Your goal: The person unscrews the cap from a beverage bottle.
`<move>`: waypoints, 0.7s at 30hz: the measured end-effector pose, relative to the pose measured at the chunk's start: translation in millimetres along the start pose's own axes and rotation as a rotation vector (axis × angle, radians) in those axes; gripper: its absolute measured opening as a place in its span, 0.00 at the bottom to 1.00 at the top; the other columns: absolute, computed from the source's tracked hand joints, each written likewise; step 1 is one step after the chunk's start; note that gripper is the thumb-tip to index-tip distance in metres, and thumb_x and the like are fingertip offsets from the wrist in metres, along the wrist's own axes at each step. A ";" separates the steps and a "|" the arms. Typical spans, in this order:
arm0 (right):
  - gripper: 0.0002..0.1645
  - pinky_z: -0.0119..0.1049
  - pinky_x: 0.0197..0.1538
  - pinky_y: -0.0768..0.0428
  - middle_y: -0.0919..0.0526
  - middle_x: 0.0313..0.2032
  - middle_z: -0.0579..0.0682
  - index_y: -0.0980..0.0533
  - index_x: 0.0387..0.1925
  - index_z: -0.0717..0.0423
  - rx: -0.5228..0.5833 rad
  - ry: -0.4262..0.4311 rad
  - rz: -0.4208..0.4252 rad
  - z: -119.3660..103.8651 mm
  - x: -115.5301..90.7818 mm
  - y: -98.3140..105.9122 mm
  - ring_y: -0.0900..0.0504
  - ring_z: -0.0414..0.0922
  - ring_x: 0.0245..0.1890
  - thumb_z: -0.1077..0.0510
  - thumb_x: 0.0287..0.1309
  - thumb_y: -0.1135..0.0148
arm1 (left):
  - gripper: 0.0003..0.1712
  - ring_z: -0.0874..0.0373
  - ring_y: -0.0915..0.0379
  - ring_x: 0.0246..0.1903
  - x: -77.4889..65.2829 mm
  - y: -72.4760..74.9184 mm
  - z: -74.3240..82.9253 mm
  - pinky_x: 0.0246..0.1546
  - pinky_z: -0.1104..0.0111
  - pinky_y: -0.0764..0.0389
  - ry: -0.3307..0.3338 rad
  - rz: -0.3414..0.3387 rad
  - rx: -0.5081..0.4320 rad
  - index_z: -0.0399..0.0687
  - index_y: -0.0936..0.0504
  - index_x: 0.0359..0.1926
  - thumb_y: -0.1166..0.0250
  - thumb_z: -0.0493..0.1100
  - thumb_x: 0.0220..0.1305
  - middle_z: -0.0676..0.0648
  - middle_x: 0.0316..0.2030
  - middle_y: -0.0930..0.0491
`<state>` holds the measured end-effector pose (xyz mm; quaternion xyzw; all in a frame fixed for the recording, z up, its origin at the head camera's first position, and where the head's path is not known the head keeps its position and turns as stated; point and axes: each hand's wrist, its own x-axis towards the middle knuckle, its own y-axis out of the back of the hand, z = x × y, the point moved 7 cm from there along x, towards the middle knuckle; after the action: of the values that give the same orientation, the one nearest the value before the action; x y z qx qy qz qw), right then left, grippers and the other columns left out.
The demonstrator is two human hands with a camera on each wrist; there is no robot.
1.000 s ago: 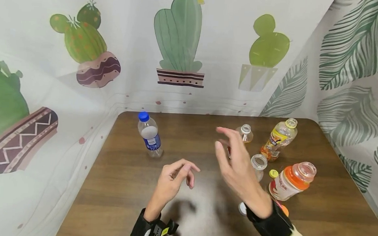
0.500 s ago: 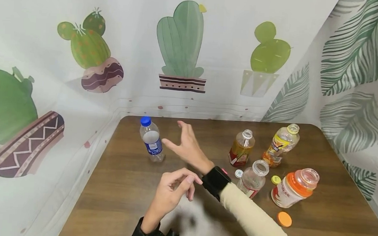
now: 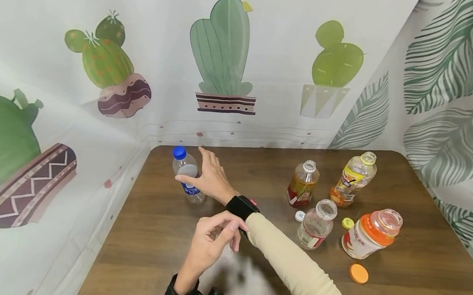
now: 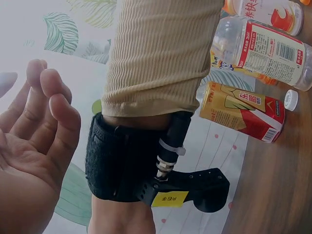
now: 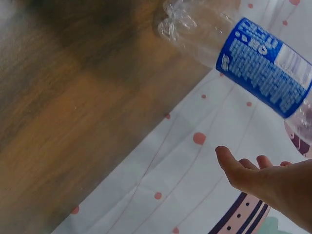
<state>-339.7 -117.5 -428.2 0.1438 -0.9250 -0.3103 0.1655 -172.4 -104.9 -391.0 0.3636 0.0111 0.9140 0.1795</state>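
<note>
A clear plastic bottle with a blue cap and blue label stands upright at the back left of the table. Beside it, my right hand reaches across, its thumb overlapping the bottle in the head view. In the right wrist view, that hand shows its fingers apart from the bottle's blue label. My left hand hovers near the table's front, fingers loosely curled around nothing, overlapping the right wrist strap in the head view. The left wrist view shows this hand palm and fingertips.
Uncapped on the right stand a red-gold bottle, a yellow-labelled bottle, a clear wide-mouthed bottle and an orange-white bottle. White, yellow and orange caps lie among them. A printed cloth hangs behind.
My right hand has swung left from the right-hand bottles to the blue-capped bottle, its forearm now crossing the table. The left hand stays nearly in place.
</note>
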 end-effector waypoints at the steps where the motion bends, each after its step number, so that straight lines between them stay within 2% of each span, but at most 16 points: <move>1: 0.61 0.57 0.71 0.37 0.43 0.74 0.52 0.52 0.77 0.47 0.007 0.002 -0.003 -0.7 0.2 -1.7 0.42 0.51 0.73 0.30 0.52 0.33 | 0.15 0.64 0.25 0.16 -0.2 0.4 0.2 0.19 0.74 0.23 -0.005 0.004 -0.002 0.37 0.20 0.41 0.51 0.22 0.68 0.46 0.15 0.24; 10: 0.46 0.45 0.60 0.28 0.32 0.66 0.49 0.40 0.71 0.45 -0.001 0.064 0.023 -0.3 -1.4 -4.9 0.32 0.47 0.61 0.36 0.58 0.33 | 0.16 0.64 0.25 0.16 0.6 0.0 -2.1 0.18 0.74 0.23 0.009 0.007 -0.016 0.37 0.19 0.41 0.51 0.22 0.68 0.46 0.15 0.24; 16: 0.45 0.42 0.57 0.26 0.29 0.65 0.50 0.38 0.69 0.49 0.026 0.078 0.044 -1.0 -6.1 4.1 0.30 0.47 0.59 0.37 0.57 0.32 | 0.16 0.62 0.25 0.17 -0.9 2.4 -6.2 0.20 0.70 0.20 0.022 0.018 -0.023 0.37 0.19 0.42 0.52 0.22 0.68 0.45 0.16 0.24; 21: 0.46 0.43 0.55 0.22 0.29 0.65 0.52 0.40 0.70 0.51 0.047 0.081 0.057 -3.3 -12.8 25.1 0.29 0.49 0.61 0.38 0.58 0.33 | 0.16 0.61 0.26 0.17 -0.8 6.3 -7.9 0.20 0.70 0.21 0.019 0.034 -0.010 0.37 0.19 0.42 0.52 0.22 0.68 0.45 0.17 0.23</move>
<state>-330.9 -95.3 -412.9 0.1337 -0.9283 -0.2776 0.2080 -179.1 -110.1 -396.3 0.3541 0.0019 0.9204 0.1657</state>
